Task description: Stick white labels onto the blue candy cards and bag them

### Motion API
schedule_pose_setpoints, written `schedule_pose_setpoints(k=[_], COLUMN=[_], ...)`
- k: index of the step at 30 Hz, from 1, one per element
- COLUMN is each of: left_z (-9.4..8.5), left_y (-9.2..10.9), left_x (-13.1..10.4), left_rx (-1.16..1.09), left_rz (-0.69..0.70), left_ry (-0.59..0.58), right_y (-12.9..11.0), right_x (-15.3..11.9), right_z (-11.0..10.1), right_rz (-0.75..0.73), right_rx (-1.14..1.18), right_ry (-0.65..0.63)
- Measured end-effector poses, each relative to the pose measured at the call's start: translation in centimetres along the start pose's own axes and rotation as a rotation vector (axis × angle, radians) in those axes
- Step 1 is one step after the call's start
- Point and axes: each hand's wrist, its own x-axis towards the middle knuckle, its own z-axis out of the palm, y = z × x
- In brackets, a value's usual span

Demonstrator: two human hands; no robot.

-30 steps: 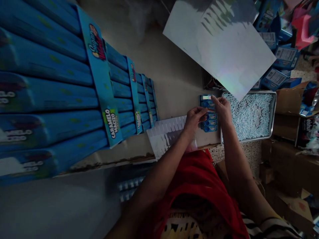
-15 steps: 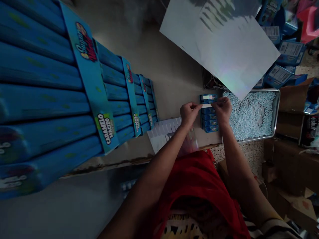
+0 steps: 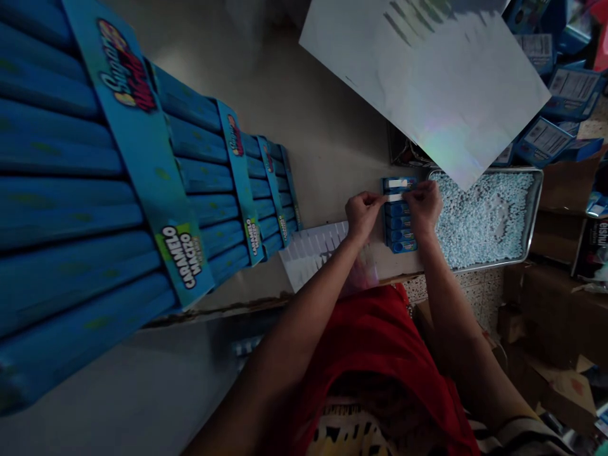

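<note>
Dim room. Grey tabletop (image 3: 327, 126), worn along near edge. Left: banded blue packages (image 3: 142, 171) in receding row. Far right: large white sheet (image 3: 427, 88), corner overhanging metal tray (image 3: 535, 215) of pale blue pellets (image 3: 475, 234). Small blue pack (image 3: 401, 223) just left of tray; white strip (image 3: 394, 197) over it, contact unclear. Left hand (image 3: 363, 214): grip pinching strip's left end. Right hand (image 3: 424, 206): grip pinched at right end. Right side: loose blue boxes (image 3: 572, 88) far, cardboard boxes (image 3: 565, 190) nearer, speckled floor (image 3: 484, 288).
</note>
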Motion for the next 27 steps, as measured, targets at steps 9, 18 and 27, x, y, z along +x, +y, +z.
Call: schedule_pose_setpoints(k=[9,18,27], left_z=[1.7,-10.7,-8.7], left_y=[-2.4,-4.0,-4.3], left_x=[0.0,-1.1,-1.4], left_rx=[-0.042,0.796,1.047], left_rz=[-0.179,0.258,0.288], left_ry=[0.122,-0.109,-0.285], right_y=[2.6,0.9,-0.5], right_x=[1.7,-4.6,-16.1], right_z=[0.3,-4.2,2.2], right_rz=[0.263,-0.124,-0.207], right_rx=[0.335,0.011,-0.241], right_ry=[-0.145,0.089,-0.537])
